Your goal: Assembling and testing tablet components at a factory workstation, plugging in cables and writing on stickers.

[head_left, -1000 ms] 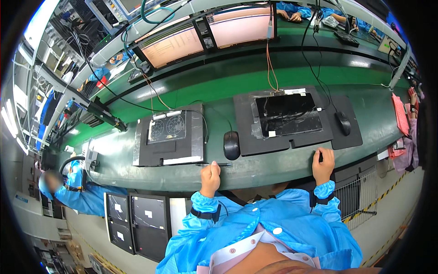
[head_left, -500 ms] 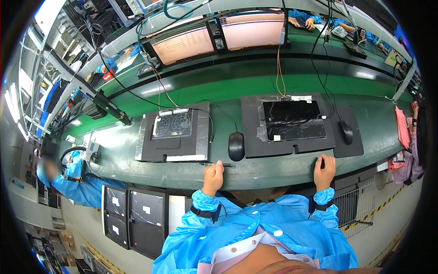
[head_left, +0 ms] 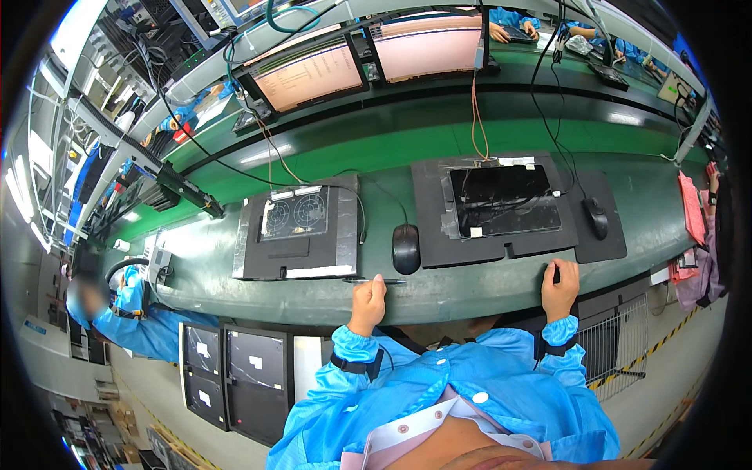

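My left hand [head_left: 368,301] rests on the near edge of the green workbench [head_left: 313,301], fingers curled, its tips beside a thin dark stick [head_left: 384,280] lying on the bench. Just beyond that stick sits a black mouse [head_left: 406,247]. My right hand [head_left: 559,287] rests on the bench edge at the front of a black mat [head_left: 509,251]; something small and dark shows between its fingers, too small to identify. On that mat lies an opened dark laptop base [head_left: 505,200] with cables. A second opened device with two fans [head_left: 296,215] lies on a mat further left.
Two monitors [head_left: 313,74] stand on the shelf behind the bench, with hanging cables. A second mouse [head_left: 595,217] sits at the right. A person in a blue coat [head_left: 133,313] works to my left. Dark cabinets [head_left: 235,368] stand below the bench.
Both hands stay on the bench edge. The view has shifted slightly, and my right hand's fingers look more curled than before.
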The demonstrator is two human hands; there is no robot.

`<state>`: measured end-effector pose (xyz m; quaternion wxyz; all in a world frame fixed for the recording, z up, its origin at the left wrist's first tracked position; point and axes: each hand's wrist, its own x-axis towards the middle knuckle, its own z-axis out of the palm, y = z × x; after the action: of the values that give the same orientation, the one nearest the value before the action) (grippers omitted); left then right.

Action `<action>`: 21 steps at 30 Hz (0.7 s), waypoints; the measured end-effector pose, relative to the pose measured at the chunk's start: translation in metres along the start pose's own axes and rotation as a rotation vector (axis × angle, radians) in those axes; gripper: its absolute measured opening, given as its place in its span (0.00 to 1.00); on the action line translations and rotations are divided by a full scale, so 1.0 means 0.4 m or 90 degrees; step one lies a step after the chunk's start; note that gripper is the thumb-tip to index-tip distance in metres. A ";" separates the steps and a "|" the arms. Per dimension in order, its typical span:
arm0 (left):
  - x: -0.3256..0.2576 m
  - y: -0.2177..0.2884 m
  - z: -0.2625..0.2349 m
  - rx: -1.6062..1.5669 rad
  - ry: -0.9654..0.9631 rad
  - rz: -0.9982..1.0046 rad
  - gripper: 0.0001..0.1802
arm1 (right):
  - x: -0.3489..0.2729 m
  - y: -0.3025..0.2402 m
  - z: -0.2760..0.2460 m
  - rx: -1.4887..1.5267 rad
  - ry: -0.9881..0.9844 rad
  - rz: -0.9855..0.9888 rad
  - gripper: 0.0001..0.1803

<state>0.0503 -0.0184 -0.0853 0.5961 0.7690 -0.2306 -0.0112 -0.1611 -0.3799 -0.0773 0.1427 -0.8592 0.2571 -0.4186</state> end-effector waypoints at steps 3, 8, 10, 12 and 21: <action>0.001 0.006 -0.001 0.023 0.001 -0.002 0.30 | -0.001 -0.003 0.001 0.007 0.002 0.004 0.04; -0.001 0.004 -0.003 -0.004 -0.006 -0.021 0.26 | 0.003 -0.008 -0.005 0.002 -0.001 0.000 0.04; -0.002 0.003 -0.004 0.000 -0.008 -0.017 0.26 | -0.001 0.000 -0.003 -0.001 0.000 -0.006 0.04; -0.001 0.002 -0.002 0.003 -0.010 -0.012 0.26 | -0.001 0.002 0.000 -0.004 0.002 -0.013 0.04; 0.000 0.001 -0.004 0.018 -0.010 -0.007 0.26 | 0.002 -0.009 -0.004 0.010 0.007 -0.005 0.03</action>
<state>0.0508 -0.0169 -0.0846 0.5836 0.7782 -0.2313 -0.0173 -0.1607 -0.3774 -0.0740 0.1459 -0.8568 0.2511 -0.4261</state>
